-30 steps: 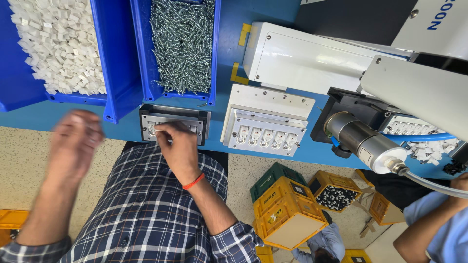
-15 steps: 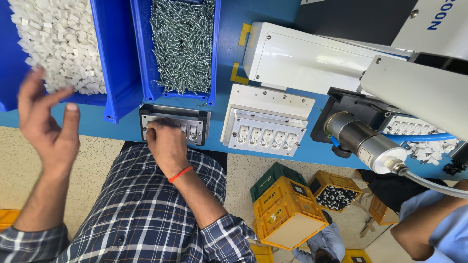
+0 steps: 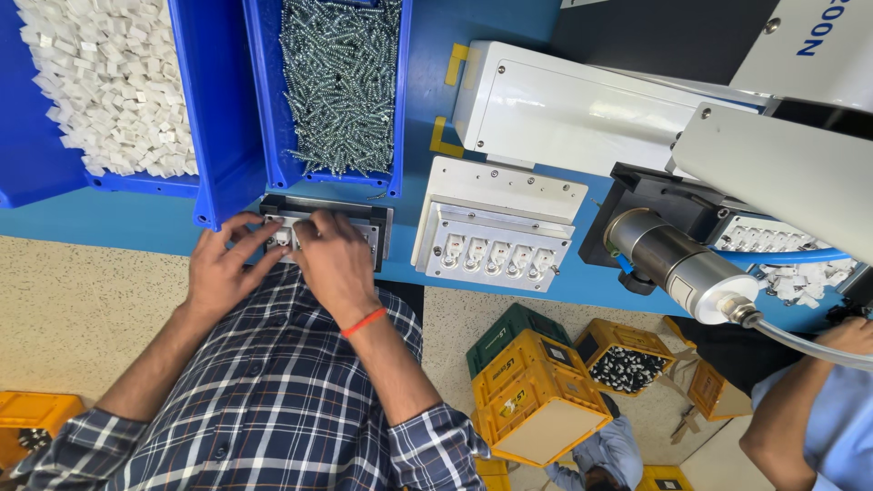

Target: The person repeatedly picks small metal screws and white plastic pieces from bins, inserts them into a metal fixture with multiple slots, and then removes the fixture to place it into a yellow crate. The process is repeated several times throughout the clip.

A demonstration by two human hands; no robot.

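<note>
I count two hands of mine, the left hand (image 3: 221, 273) and the right hand (image 3: 335, 264), both on one dark jig (image 3: 377, 227) at the counter (image 3: 127, 227) edge. Right of that jig lies one white jig (image 3: 496, 238), and in it I count five small white parts in a row. Above the dark jig stand two blue bins: the screw bin (image 3: 338, 82), holding more screws than I can count, and left of it the clip bin (image 3: 109, 86), heaped with white pieces past counting. Below the white jig, on the floor, sit three yellow crates (image 3: 536, 400) and one green crate (image 3: 509, 329).
</note>
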